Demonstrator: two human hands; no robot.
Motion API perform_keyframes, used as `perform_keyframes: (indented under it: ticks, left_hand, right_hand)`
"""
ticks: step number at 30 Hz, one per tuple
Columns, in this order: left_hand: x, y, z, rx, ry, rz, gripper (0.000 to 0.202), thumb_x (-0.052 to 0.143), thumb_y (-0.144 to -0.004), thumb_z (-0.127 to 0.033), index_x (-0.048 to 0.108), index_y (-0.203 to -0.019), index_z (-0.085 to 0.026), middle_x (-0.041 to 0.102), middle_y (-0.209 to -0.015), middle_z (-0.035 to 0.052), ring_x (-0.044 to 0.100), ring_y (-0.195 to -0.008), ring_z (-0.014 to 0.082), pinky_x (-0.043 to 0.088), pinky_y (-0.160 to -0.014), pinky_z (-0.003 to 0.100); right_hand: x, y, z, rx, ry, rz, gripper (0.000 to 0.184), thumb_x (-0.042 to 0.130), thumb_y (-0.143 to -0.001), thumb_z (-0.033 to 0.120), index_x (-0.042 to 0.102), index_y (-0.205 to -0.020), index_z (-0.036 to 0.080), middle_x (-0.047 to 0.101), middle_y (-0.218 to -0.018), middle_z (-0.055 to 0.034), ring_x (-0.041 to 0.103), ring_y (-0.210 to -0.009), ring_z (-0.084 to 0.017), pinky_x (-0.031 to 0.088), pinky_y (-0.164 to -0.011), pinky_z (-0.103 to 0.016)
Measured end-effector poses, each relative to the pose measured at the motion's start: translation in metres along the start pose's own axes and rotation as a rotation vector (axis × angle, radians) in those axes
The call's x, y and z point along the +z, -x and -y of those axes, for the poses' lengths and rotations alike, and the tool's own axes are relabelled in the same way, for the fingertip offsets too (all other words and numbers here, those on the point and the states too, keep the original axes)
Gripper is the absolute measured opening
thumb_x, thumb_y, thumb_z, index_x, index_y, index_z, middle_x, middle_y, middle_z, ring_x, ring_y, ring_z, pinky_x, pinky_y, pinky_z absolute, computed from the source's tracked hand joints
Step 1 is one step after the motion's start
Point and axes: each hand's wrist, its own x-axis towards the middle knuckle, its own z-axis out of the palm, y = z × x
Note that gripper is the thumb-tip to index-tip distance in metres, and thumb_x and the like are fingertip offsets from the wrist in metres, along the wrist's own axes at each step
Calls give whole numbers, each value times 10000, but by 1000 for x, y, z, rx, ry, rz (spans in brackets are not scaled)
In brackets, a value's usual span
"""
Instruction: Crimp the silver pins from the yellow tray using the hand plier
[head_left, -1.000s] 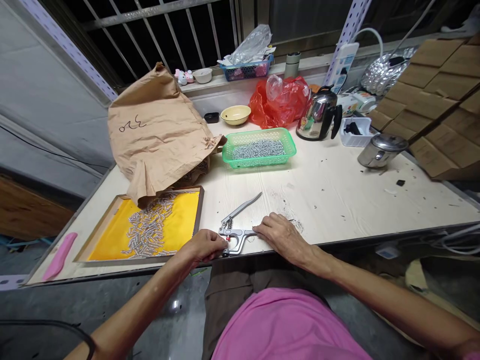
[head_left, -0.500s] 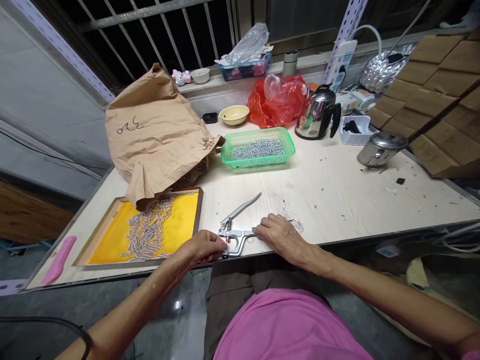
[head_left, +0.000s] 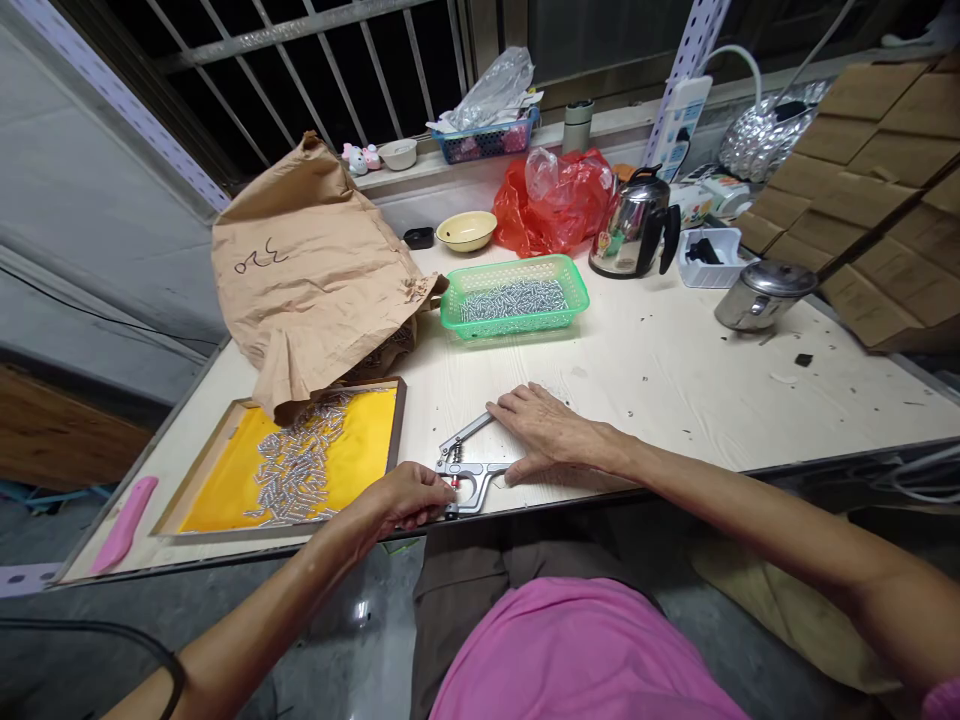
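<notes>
A grey metal hand-lever tool [head_left: 475, 468] with a coil spring and a red part lies at the table's front edge. At its left end, my left hand [head_left: 411, 497] is closed in a pinch beside the red part; what its fingers hold is hidden. My right hand [head_left: 546, 432] spans the tool's right side, fingers over the end of the raised lever and thumb by the lower handle's tip. Left of my left hand, small silver metal pins [head_left: 294, 470] lie heaped on a yellow-lined tray [head_left: 365, 432]. More such pieces fill a green basket [head_left: 517, 328] behind the tool.
A large brown paper bag [head_left: 315, 270] leans over the tray's back edge. A pink plastic-looking object [head_left: 125, 525] lies at the left corner. Along the back are a cream bowl [head_left: 466, 232], a red plastic bag [head_left: 551, 205] and a kettle [head_left: 631, 225]. A metal pot [head_left: 765, 292] stands right.
My right hand has moved up and spread from the lower handle's tip onto the raised lever, which has swung down a little. My left hand stays at the tool's left end.
</notes>
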Motion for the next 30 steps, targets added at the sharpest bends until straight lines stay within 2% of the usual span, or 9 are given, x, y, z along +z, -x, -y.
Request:
perform_keyframes:
  ticks: [6, 9, 11, 13, 15, 18, 22, 25, 30]
  left_hand:
    - [0, 3, 0, 3, -82, -20, 432, 627, -620, -563, 455, -499, -185, 391, -380, -73, 267, -345, 53, 197, -394, 224]
    - [10, 10, -1, 53, -357, -285, 375, 575, -730, -496, 530, -542, -175, 467, -454, -26, 417, -429, 108, 306, -458, 246]
    - [21, 13, -3, 229, -567, -527, 294, 538, -801, -425, 617, -688, -166, 584, -648, 31, 542, -607, 164, 398, -568, 277]
    - [32, 10, -7, 480, -723, -656, 226, 527, -839, -357, 631, -918, -172, 623, -926, 78, 578, -858, 217, 450, -723, 324]
    - [39, 1, -12, 691, -840, -657, 303, 564, -829, -299, 562, -1103, -170, 571, -1152, 111, 515, -1078, 256, 439, -875, 379]
    - [40, -15, -20, 824, -941, -554, 492, 623, -792, -265, 452, -1241, -155, 499, -1290, 133, 446, -1188, 267, 391, -984, 414]
    - [33, -24, -30, 813, -991, -466, 542, 613, -796, -303, 410, -1278, -160, 530, -1234, 130, 494, -1102, 262, 420, -943, 420]
    - [33, -24, -37, 800, -1029, -446, 531, 608, -799, -311, 422, -1269, -149, 555, -1147, 123, 500, -1044, 258, 437, -892, 409]
    - [36, -26, -43, 810, -1021, -396, 255, 571, -830, -301, 564, -1053, -178, 573, -967, 71, 502, -938, 226, 443, -817, 363]
  right_hand:
    - [-13, 8, 12, 20, -16, 23, 600, 717, -674, 550, 566, -1042, 100, 536, -1017, -129, 451, -950, -249, 385, -827, -367]
    - [-16, 14, 18, 32, -61, 16, 435, 687, -748, 478, 580, -959, 113, 532, -983, -116, 450, -934, -228, 393, -786, -331]
    - [-13, 15, 20, 27, -72, -19, 408, 691, -754, 451, 578, -955, 114, 529, -967, -108, 448, -928, -224, 395, -777, -327]
    - [-8, 16, 21, 25, -64, -46, 402, 699, -751, 433, 576, -966, 116, 527, -956, -102, 447, -918, -223, 399, -767, -330]
    - [-4, 16, 20, 31, -45, -51, 391, 696, -756, 419, 575, -972, 117, 527, -952, -101, 447, -907, -224, 404, -765, -339]
    - [-3, 19, 18, 35, -23, -43, 448, 703, -741, 416, 559, -1035, 109, 529, -982, -108, 450, -919, -235, 408, -788, -356]
    - [-9, 25, 16, 117, 6, 9, 581, 740, -678, 451, 544, -1095, 97, 540, -1021, -137, 460, -946, -270, 417, -787, -380]
    - [-14, 26, 18, 130, 46, 53, 421, 717, -725, 404, 585, -989, 104, 562, -970, -133, 483, -921, -260, 420, -771, -361]
    - [-13, 26, 24, 94, 63, 68, 186, 605, -843, 281, 593, -898, 104, 580, -922, -123, 507, -882, -228, 404, -764, -336]
